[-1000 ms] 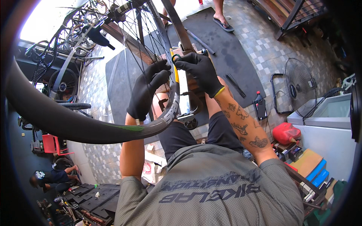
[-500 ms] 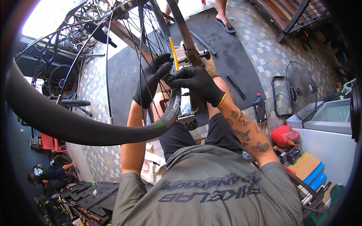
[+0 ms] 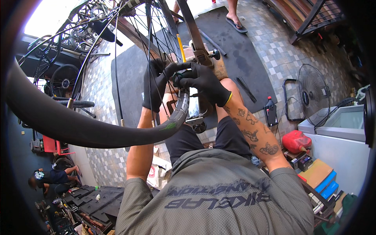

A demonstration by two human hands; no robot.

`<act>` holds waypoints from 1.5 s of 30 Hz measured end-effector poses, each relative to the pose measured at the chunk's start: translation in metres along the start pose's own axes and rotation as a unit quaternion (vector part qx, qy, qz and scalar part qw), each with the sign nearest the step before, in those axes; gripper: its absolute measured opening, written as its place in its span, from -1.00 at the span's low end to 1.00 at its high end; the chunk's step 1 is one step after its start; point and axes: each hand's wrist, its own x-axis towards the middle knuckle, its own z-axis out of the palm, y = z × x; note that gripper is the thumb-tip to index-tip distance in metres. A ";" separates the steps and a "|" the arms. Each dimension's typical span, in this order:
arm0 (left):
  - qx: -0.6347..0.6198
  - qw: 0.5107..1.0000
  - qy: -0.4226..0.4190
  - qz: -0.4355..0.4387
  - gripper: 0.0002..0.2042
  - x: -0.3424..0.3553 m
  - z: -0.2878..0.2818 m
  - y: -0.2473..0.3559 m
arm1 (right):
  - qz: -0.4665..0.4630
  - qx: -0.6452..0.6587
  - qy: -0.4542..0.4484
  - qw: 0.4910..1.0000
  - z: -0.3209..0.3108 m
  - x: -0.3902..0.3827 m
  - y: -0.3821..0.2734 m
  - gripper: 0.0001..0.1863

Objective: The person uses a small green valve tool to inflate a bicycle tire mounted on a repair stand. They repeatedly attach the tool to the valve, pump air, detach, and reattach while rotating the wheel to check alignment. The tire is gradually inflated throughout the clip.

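A bicycle wheel's black rim curves across the left and front of the view, clamped in a metal truing stand. My right hand, in a black glove, pinches a small dark green spoke wrench at the rim's inner side. My left hand, also gloved, reaches in behind the spokes, its finger and thumb meeting the wrench beside the right fingertips. Fingers hide most of the wrench. Just beyond it a yellow strip stands upright by the stand's arm.
A dark mat covers the tiled floor, with loose black rods on it. To the right are a fan, a red jug and a white freezer. Bikes crowd the left, where another person sits. Someone's sandalled foot shows ahead.
My left hand's fingers have moved right, from among the spokes to the wrench. My right hand has stayed at about the same place, its fingers shifted. The wheel has turned slightly.
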 end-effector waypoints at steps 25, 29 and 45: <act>0.138 0.985 -0.080 -0.066 -0.74 -0.020 0.004 0.047 | 0.033 0.072 -0.127 0.989 -0.005 -0.003 0.000 -0.28; 0.206 0.974 -0.069 -0.067 -0.71 -0.024 0.011 0.066 | 0.033 0.058 -0.160 0.985 -0.009 0.002 -0.005 -0.40; -0.172 0.866 -0.435 -0.177 -0.56 0.030 -0.051 0.005 | 0.057 0.105 -0.057 0.991 0.005 -0.009 -0.009 -0.31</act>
